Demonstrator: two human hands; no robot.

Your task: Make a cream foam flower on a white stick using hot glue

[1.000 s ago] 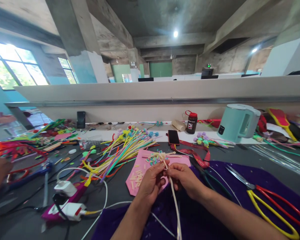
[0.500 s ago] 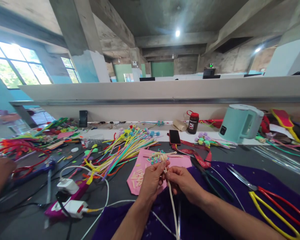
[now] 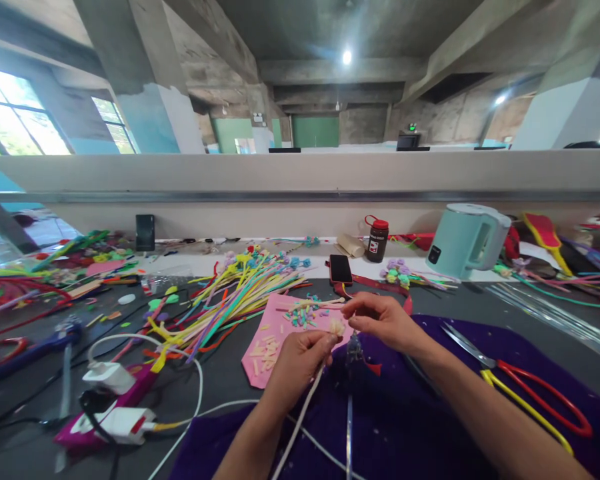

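My left hand (image 3: 300, 363) is closed on a cream fuzzy pipe-cleaner stem (image 3: 305, 413), which trails down toward me. A small cream tuft (image 3: 337, 327) stands at the stem's top, by my fingertips. My right hand (image 3: 383, 321) is just right of it, over the edge of the pink sheet (image 3: 257, 367), its fingers bent with thumb and forefinger slightly apart. I see nothing held in it. Below this hand is a dark glue gun (image 3: 355, 350) with a red trigger and a clear stick (image 3: 349, 427). Short cream pieces (image 3: 266, 353) and pastel bits (image 3: 307, 313) lie on the sheet.
Scissors (image 3: 495, 363) with red and yellow handles lie on a purple cloth (image 3: 405, 427). A power strip (image 3: 75, 433) with cables is at left. Pipe-cleaner bundles (image 3: 240, 293), a phone (image 3: 340, 269), a bottle (image 3: 378, 241) and a kettle (image 3: 465, 243) stand or lie farther back.
My right hand has let go of the cream stem and moved up and right. My left hand still holds the stem. The glue gun now shows. Another person's hand at far left has gone.
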